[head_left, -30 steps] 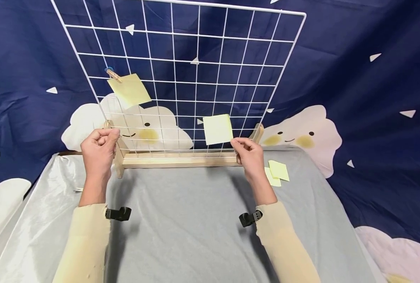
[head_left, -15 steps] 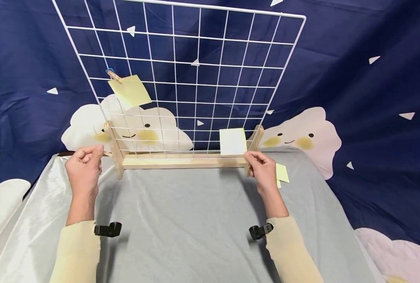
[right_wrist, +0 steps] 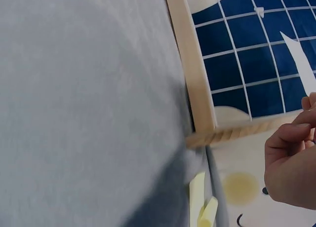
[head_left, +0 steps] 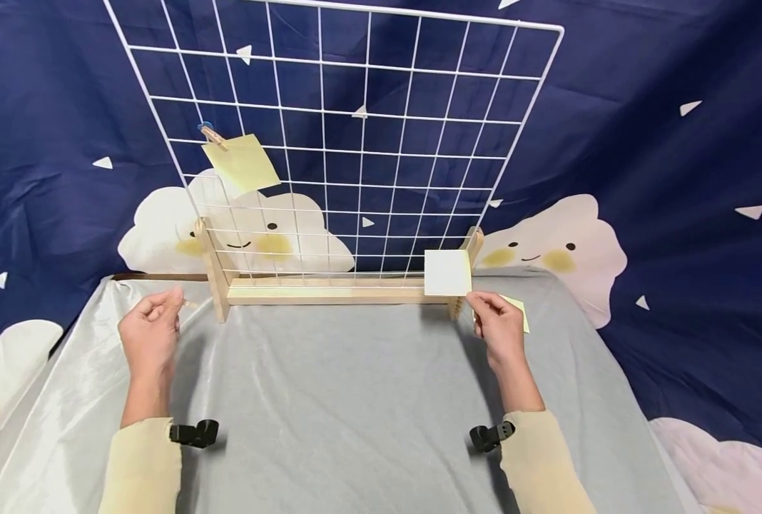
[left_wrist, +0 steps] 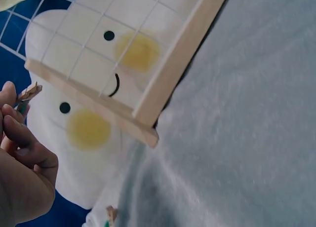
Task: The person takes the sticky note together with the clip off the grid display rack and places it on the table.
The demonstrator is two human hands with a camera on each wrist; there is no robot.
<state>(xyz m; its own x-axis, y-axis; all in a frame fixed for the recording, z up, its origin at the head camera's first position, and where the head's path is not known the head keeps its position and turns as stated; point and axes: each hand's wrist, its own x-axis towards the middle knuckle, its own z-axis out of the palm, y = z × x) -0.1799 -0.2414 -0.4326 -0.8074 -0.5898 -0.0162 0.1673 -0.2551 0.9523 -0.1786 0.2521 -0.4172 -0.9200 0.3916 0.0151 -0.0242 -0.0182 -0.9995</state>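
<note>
My left hand (head_left: 150, 332) is over the left part of the table, pinching a small wooden clothespin (left_wrist: 30, 92) whose tip pokes past the fingertips. With thumb and fingers, my right hand (head_left: 499, 325) holds a pale square sticky note (head_left: 446, 273) by its lower right corner, in front of the stand's right foot. Seen from the right wrist, that note (right_wrist: 300, 64) appears nearly edge-on. A yellow sticky note (head_left: 245, 164) hangs tilted on the white wire grid (head_left: 363, 111), held by another clothespin (head_left: 214, 137) at its upper left.
The grid stands in a wooden base (head_left: 329, 294) at the back of the grey cloth-covered table (head_left: 342, 407). More yellow notes (right_wrist: 197, 197) lie right of the base, partly behind my right hand. A loose clothespin (left_wrist: 111, 216) lies at the left. A dark blue curtain (head_left: 689, 243) hangs behind.
My right hand has carried the sticky note down and to the right, from the grid's lower middle to the stand's right end. My left hand has moved left and down with its clothespin.
</note>
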